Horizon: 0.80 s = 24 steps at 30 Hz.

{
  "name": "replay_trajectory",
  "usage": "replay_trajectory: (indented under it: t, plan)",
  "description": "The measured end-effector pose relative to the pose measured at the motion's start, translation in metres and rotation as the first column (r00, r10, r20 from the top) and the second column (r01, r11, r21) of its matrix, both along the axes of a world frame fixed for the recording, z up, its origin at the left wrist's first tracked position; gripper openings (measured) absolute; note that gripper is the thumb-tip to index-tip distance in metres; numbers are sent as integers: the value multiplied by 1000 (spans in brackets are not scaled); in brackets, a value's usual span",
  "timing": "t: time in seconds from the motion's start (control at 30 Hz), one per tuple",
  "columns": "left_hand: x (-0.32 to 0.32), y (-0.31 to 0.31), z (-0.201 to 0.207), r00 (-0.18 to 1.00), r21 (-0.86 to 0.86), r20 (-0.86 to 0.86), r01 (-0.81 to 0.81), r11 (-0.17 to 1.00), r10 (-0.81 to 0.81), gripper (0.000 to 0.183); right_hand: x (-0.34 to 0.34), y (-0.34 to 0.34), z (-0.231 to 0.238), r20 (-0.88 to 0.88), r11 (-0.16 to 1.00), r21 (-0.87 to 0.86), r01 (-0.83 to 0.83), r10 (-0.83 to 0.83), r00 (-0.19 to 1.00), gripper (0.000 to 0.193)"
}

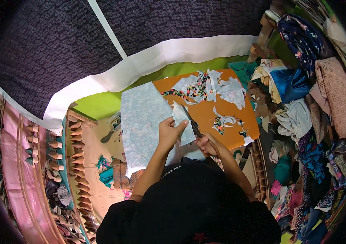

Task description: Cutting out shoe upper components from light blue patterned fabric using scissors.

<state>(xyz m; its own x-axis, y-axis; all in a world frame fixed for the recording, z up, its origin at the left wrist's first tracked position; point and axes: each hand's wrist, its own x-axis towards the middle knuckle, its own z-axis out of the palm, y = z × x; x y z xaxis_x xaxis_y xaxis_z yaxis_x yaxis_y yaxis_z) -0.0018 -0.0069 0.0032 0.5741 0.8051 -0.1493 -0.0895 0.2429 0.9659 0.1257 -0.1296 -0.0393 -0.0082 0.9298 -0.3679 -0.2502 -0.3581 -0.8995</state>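
My left hand [170,133] pinches a small white piece of cloth or paper [179,113] between thumb and fingers, above the orange-brown table [206,117]. Just to its right, my right hand [208,144] is closed around the handles of dark metal scissors [193,121]. The blades point up and away, beside the white piece; I cannot tell whether they touch it. A large pale fabric sheet [142,116] with a faint pattern covers the table's left side and hangs over its near edge.
Floral and white offcuts [199,86] lie across the table's far side, and smaller scraps [224,122] sit at its right. Racks of shoe lasts [79,162] stand on the left. Heaped fabrics [299,122] crowd the right. A dark patterned curtain [173,24] hangs beyond the table.
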Motion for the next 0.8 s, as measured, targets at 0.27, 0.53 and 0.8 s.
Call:
replay_trajectory:
  t: [0.27,0.53,0.8]
  plan:
    - [1,3,-1,999,49,-11,-51,998,51,13,0,-6,-19,-70,992,22,127,-126,990,30]
    - [-2,10,0,977,202,-19,-202,958,210,12,3,-9,-10,110,997,-47,65,-59,992,29]
    - [-8,25,-20,957,88,68,-286,954,280,15,3,-15,-15,658,883,462,-84,-278,700,25]
